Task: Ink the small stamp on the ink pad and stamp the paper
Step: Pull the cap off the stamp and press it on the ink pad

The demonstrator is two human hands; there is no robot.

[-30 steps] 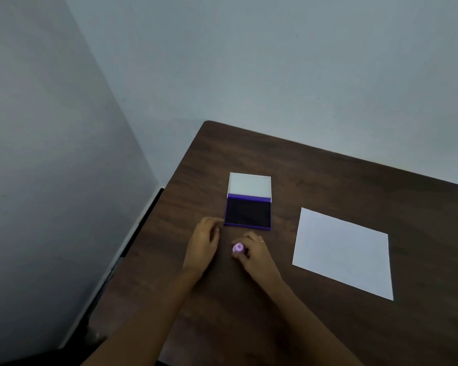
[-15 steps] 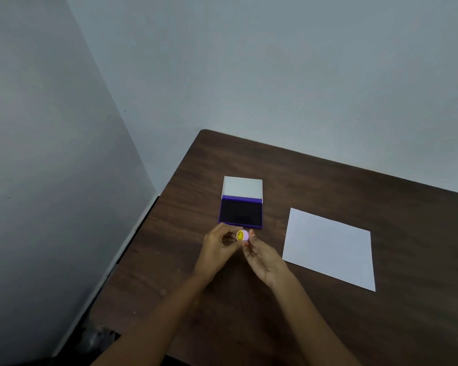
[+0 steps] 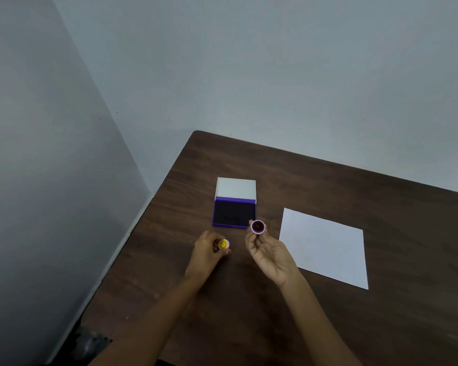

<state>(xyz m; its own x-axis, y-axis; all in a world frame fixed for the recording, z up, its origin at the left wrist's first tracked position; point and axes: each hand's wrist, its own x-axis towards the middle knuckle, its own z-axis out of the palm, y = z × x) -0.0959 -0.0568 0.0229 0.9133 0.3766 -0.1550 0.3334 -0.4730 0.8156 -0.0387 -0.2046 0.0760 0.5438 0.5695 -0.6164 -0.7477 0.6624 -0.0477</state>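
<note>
Now mid-preparation, cap off and inking not yet begun. Right hand (image 3: 271,253) raised palm-up, fingers (image 3: 259,240) clamped on the small stamp (image 3: 257,226), dark face turned up toward the camera, just off the ink pad's (image 3: 234,213) near right corner, at about five o'clock from the pad. Left hand (image 3: 206,253) at roughly seven o'clock from the pad, fingers pinched on the cap (image 3: 224,244) with its yellow smiley top. Pad open, white lid (image 3: 236,188) folded back at twelve o'clock, dark surface exposed. Paper (image 3: 324,247) flat on the worktop (image 3: 381,313) at three o'clock from the stamp, apparently unmarked. Next, judging by this: flip the stamp face-down, press squarely onto the pad at eleven o'clock, then across to the paper. Cap probably best set aside, clear of both.
</note>
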